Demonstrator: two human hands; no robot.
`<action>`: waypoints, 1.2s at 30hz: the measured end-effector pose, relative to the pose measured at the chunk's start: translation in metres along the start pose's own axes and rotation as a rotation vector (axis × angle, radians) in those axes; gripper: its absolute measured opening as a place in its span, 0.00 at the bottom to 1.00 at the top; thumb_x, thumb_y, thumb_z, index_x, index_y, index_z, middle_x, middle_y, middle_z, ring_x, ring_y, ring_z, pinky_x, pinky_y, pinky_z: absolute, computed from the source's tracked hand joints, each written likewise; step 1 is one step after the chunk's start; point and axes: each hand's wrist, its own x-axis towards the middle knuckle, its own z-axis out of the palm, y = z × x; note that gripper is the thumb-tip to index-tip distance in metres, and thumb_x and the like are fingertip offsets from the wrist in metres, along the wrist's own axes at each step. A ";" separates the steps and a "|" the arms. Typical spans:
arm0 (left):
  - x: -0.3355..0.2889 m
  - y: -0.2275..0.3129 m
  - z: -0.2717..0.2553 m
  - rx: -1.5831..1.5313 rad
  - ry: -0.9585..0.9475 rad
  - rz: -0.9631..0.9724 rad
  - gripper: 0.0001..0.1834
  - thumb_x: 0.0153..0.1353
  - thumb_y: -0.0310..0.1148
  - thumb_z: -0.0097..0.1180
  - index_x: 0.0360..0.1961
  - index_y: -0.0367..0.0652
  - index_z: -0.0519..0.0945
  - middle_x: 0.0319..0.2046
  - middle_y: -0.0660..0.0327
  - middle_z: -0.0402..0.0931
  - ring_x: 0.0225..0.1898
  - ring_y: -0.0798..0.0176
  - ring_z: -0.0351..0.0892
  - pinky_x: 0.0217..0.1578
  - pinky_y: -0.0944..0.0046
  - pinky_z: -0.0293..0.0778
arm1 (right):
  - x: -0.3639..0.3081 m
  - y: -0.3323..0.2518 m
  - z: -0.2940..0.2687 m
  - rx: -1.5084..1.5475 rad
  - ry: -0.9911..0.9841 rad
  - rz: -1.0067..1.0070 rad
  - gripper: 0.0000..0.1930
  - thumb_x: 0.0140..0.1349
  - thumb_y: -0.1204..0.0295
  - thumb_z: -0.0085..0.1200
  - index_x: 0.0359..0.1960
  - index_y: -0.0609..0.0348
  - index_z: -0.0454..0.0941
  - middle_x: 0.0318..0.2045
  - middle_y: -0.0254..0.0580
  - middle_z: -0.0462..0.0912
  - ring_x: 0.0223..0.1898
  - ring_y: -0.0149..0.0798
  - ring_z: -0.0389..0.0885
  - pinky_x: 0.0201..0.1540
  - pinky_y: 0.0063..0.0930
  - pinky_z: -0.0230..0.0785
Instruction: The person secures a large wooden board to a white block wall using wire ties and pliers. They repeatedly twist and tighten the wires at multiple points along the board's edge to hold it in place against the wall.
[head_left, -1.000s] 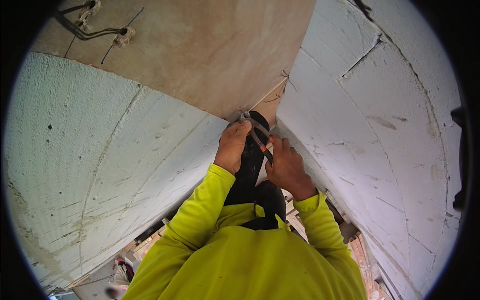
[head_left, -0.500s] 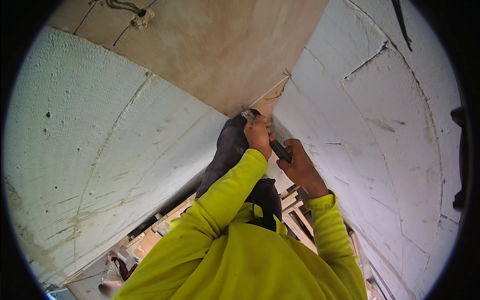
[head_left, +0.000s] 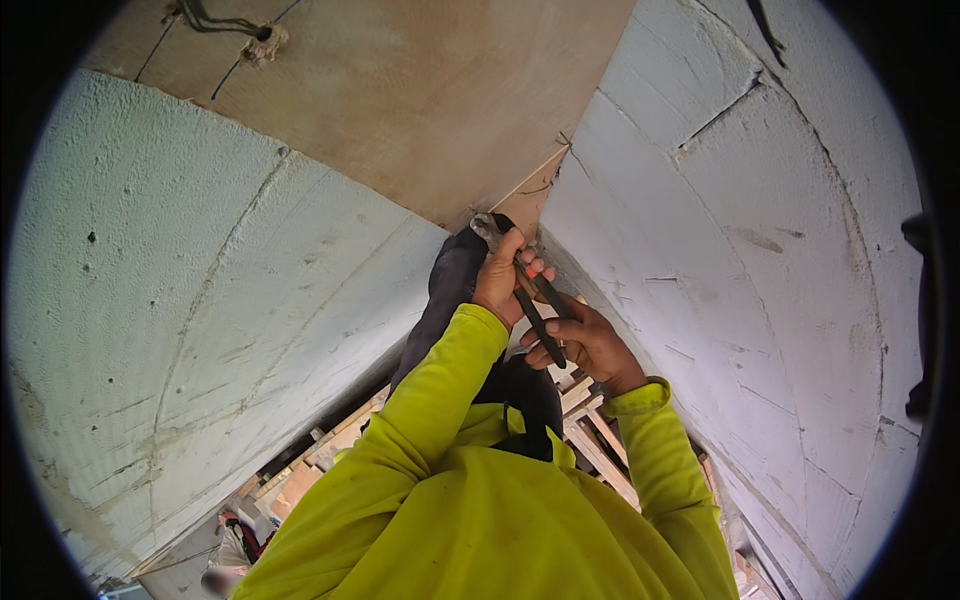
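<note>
Pincers (head_left: 541, 327), clasped near their head by the left hand (head_left: 500, 277); the right hand (head_left: 598, 348) lies about the handle ends, whether gripping cannot be told. The pincers' head appears just beside the plywood panel's (head_left: 420, 110) near corner, between pale walls (head_left: 250, 290). Sound technique: steady the head, squeeze far down both handles.

Rough pale walls (head_left: 250, 290), a plywood panel (head_left: 430, 90) and timber (head_left: 597, 462) below mark a building site.
</note>
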 end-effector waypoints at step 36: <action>-0.016 0.013 0.010 0.490 0.275 0.166 0.18 0.66 0.49 0.62 0.42 0.45 0.77 0.35 0.61 0.82 0.37 0.62 0.84 0.37 0.61 0.79 | 0.000 0.005 0.017 -0.970 0.294 -0.404 0.31 0.58 0.79 0.51 0.64 0.60 0.56 0.39 0.64 0.74 0.35 0.67 0.79 0.39 0.54 0.72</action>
